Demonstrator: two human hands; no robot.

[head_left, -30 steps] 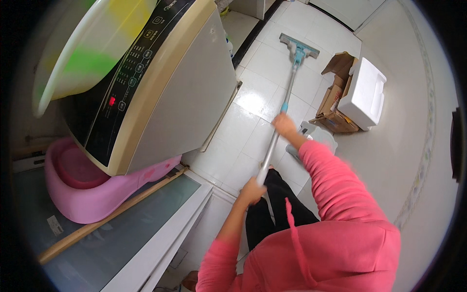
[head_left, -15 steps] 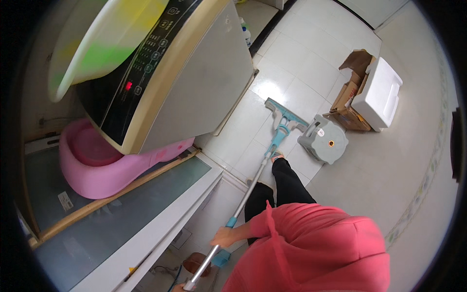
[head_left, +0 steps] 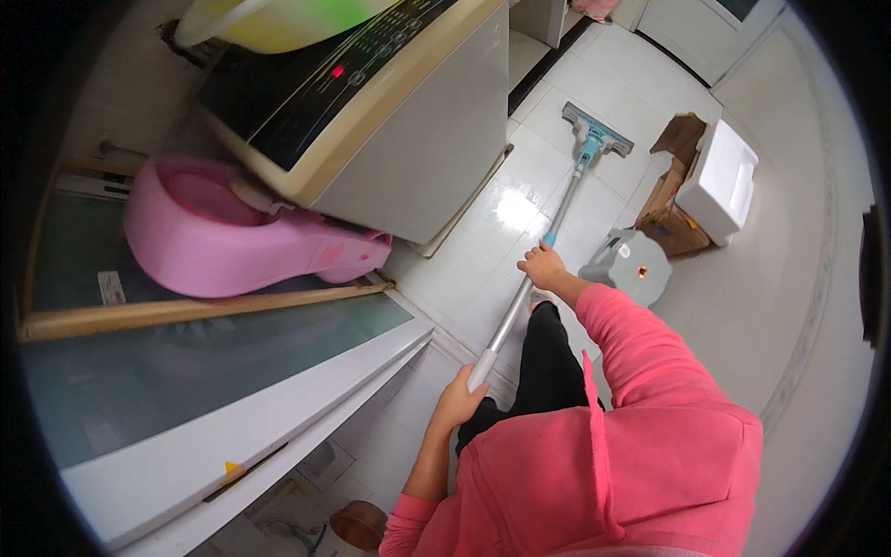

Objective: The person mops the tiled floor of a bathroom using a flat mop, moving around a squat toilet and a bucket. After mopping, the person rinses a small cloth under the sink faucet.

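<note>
A sponge mop point(head_left: 511, 318) with a silver pole and a light-blue and grey head point(head_left: 599, 133) reaches away from me across the floor. The head lies flat on the white tiles, far from my body. My left hand point(head_left: 458, 398) is wrapped round the pale grip at the pole's near end. Farther up, just below a blue collar, my right hand point(head_left: 543, 264) holds the pole. Close to my right forearm stands a grey-green plastic stool point(head_left: 634, 264).
A washing machine point(head_left: 418, 121) with a basin point(head_left: 278, 23) on top stands left. Below it, a pink plastic tub point(head_left: 232, 255) rests on a framed glass panel point(head_left: 223, 353). A cardboard box point(head_left: 670, 227) and white foam box point(head_left: 719, 184) are right, beside the wall.
The mop head has slid forward, past the stool, toward the far door. Both hands have moved forward with the pole, and my left hand has come fully into view.
</note>
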